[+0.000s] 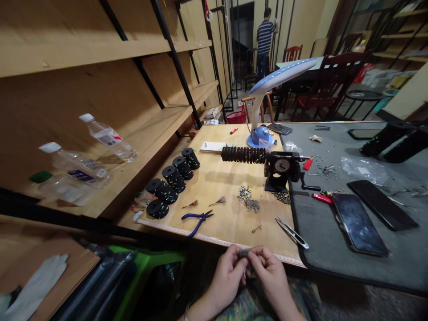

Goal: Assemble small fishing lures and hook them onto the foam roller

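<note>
Pinching a small grey piece (244,253) — both hands (227,273) (273,273) curled closed.

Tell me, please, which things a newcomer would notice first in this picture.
Probably the blue-and-white desk lamp, standing at the back of the light wooden table. In front, a long black ridged roll sticks out leftward from a black hand-cranked device. At the table's near edge, the bare left hand and bare right hand pinch a small dark grey piece.
</note>
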`<state>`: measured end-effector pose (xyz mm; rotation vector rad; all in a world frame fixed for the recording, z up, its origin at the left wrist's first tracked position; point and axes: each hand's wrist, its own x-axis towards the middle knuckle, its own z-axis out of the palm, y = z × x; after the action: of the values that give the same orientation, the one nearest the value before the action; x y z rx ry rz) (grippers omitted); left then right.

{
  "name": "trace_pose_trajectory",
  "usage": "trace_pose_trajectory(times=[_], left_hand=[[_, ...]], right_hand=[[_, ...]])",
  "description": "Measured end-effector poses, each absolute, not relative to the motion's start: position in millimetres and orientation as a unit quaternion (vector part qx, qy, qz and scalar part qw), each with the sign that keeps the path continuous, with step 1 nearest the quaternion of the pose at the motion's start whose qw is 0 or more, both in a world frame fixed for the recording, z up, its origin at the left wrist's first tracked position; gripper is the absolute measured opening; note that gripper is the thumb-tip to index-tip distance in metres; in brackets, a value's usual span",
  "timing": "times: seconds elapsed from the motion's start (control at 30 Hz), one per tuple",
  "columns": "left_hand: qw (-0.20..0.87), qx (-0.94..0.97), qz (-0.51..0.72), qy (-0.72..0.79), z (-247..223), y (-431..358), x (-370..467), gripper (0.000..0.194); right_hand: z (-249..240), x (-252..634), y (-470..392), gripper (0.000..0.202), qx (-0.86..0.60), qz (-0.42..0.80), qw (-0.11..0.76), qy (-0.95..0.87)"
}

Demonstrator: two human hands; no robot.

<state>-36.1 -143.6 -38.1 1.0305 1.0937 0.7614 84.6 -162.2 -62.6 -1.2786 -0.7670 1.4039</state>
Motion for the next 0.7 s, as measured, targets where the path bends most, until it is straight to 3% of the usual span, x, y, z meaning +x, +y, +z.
trace_pose_trajectory(times=[0.37,0.7], left_hand=[[0.719,0.387,0.356,0.454,-49.7,-143.9,-38.5,0.036],[0.684,0.393,0.341,0.511,-53.3,-143.6,-39.0,0.036]], right_hand=[[-66.6,84.1,-163.0,0.050,-0.523,0.613,0.521,-0.281],[-58.0,86.1,-171.0,0.053,-0.565,0.609,0.478,-0.283]])
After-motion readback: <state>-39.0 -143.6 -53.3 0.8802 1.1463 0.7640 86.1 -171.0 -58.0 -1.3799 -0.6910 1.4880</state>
